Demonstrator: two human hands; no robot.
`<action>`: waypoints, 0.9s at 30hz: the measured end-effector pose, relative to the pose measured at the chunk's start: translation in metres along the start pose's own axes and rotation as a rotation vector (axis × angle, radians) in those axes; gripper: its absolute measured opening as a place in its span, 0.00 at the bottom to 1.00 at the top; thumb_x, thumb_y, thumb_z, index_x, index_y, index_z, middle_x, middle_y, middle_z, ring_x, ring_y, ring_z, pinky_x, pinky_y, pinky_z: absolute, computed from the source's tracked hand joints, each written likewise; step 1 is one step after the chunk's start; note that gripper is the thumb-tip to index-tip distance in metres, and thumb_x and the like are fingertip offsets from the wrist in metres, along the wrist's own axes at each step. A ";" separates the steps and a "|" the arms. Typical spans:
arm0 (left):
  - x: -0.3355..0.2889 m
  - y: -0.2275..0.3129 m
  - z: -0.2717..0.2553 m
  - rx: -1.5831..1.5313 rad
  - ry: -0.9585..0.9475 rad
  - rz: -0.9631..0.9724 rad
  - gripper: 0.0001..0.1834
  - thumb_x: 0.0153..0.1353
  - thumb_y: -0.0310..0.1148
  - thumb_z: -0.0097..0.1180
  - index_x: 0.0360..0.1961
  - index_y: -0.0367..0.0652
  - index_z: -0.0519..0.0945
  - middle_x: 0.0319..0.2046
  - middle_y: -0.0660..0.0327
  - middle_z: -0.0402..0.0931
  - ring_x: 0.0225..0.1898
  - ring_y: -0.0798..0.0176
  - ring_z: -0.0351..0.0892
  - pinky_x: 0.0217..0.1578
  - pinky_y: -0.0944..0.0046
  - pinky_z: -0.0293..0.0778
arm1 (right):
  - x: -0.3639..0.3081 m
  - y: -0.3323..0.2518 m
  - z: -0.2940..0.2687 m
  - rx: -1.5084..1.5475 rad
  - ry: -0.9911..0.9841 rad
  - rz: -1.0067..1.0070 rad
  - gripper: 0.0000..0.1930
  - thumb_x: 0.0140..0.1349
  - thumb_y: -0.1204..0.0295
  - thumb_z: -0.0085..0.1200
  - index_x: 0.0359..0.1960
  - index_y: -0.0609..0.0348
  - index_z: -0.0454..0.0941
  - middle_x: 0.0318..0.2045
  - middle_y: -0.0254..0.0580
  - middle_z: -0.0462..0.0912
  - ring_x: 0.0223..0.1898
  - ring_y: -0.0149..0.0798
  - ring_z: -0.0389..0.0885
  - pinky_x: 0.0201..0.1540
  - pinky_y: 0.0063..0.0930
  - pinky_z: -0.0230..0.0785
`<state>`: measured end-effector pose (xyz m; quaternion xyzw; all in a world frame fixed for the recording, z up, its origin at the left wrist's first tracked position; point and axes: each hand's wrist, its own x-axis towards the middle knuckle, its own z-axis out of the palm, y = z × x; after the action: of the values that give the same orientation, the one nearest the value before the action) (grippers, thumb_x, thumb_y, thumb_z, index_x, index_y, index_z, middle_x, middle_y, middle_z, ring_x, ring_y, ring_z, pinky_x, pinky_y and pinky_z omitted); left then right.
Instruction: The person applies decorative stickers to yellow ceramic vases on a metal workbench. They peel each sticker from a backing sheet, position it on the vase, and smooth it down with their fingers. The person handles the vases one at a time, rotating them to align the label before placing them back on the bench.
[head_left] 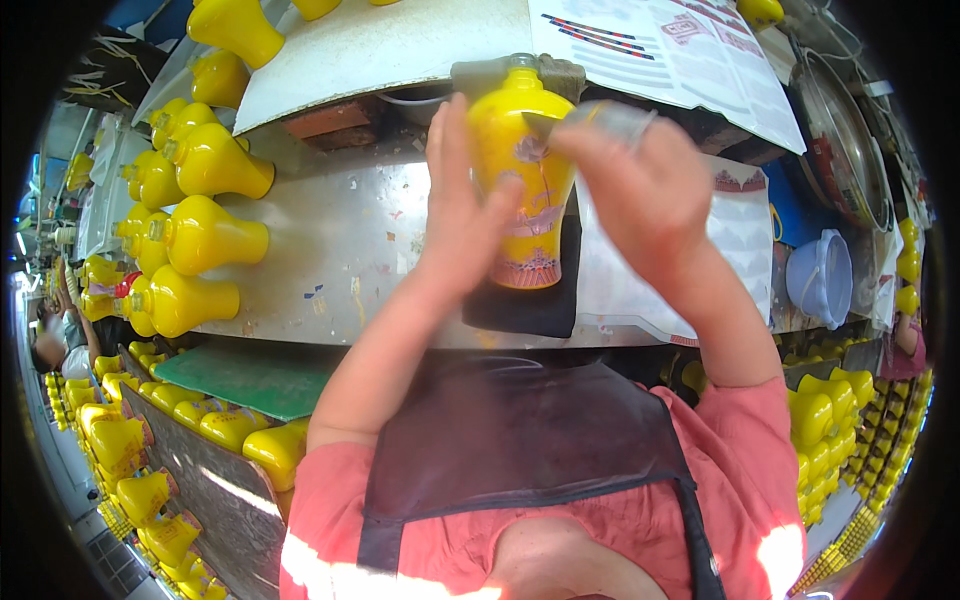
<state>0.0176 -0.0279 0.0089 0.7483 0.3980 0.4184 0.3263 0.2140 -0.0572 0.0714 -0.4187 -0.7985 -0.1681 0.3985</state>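
Observation:
A glossy yellow bottle point(530, 205) lies with its clear neck pointing away from me, on a padded rest point(560, 78) at the far end. Pinkish-purple flower and band patterns cover its front. My left hand point(462, 200) holds its left side, the thumb over the front and the fingers stretched along it. Blurred by motion, my right hand point(640, 180) is closed at the bottle's upper right. From its fingers a dark, pointed flat scraper point(540, 125) touches the yellow surface. A greyish, see-through piece point(625, 122) shows behind the knuckles, too smeared to name.
A dark cloth point(520, 312) lies under the bottle on the metal table point(340, 230). Several yellow bottles point(215, 235) stand at the left. Printed pattern sheets point(660, 60) lie at the back and right. A pale blue bucket point(820, 278) is at the right, a green board point(245, 378) at the left.

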 end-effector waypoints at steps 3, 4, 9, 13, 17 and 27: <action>0.005 0.006 0.001 -0.345 -0.033 -0.195 0.44 0.74 0.44 0.48 0.82 0.47 0.40 0.75 0.45 0.52 0.74 0.47 0.58 0.73 0.52 0.57 | -0.021 -0.025 -0.004 0.221 -0.089 -0.235 0.15 0.52 0.73 0.66 0.43 0.49 0.86 0.28 0.34 0.78 0.29 0.40 0.81 0.30 0.34 0.75; 0.006 0.008 0.004 -0.546 -0.046 -0.287 0.44 0.74 0.44 0.48 0.82 0.48 0.39 0.74 0.46 0.55 0.73 0.48 0.60 0.72 0.53 0.59 | -0.029 -0.031 -0.003 0.243 -0.064 -0.224 0.15 0.52 0.72 0.66 0.44 0.50 0.86 0.27 0.34 0.77 0.28 0.38 0.80 0.29 0.32 0.75; 0.009 0.014 0.012 -0.797 -0.008 -0.418 0.44 0.74 0.43 0.51 0.82 0.53 0.40 0.70 0.51 0.63 0.67 0.54 0.68 0.66 0.56 0.67 | -0.048 -0.011 0.003 0.189 0.018 0.435 0.20 0.52 0.80 0.73 0.49 0.55 0.86 0.30 0.41 0.87 0.25 0.42 0.83 0.30 0.31 0.76; 0.010 0.013 0.012 -0.974 0.021 -0.463 0.46 0.72 0.42 0.55 0.82 0.54 0.41 0.68 0.52 0.65 0.67 0.53 0.69 0.66 0.55 0.68 | -0.053 -0.018 0.000 0.003 0.088 0.167 0.17 0.51 0.83 0.70 0.44 0.55 0.86 0.33 0.42 0.88 0.31 0.43 0.86 0.36 0.33 0.80; 0.009 0.011 0.014 -1.019 0.048 -0.504 0.48 0.70 0.42 0.56 0.82 0.54 0.41 0.67 0.52 0.66 0.67 0.53 0.69 0.67 0.54 0.68 | -0.059 -0.034 0.001 0.352 0.011 0.015 0.18 0.52 0.84 0.68 0.45 0.56 0.85 0.35 0.44 0.88 0.32 0.45 0.87 0.36 0.34 0.81; 0.003 0.022 0.007 -1.094 -0.025 -0.340 0.39 0.81 0.55 0.34 0.82 0.45 0.41 0.73 0.52 0.58 0.72 0.55 0.63 0.72 0.54 0.61 | -0.021 -0.026 0.007 0.223 0.015 0.282 0.18 0.60 0.80 0.68 0.53 0.61 0.81 0.40 0.47 0.87 0.37 0.42 0.87 0.40 0.32 0.80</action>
<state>0.0317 -0.0368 0.0249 0.4009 0.2345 0.4962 0.7335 0.1969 -0.0794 0.0528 -0.4786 -0.7427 -0.0241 0.4678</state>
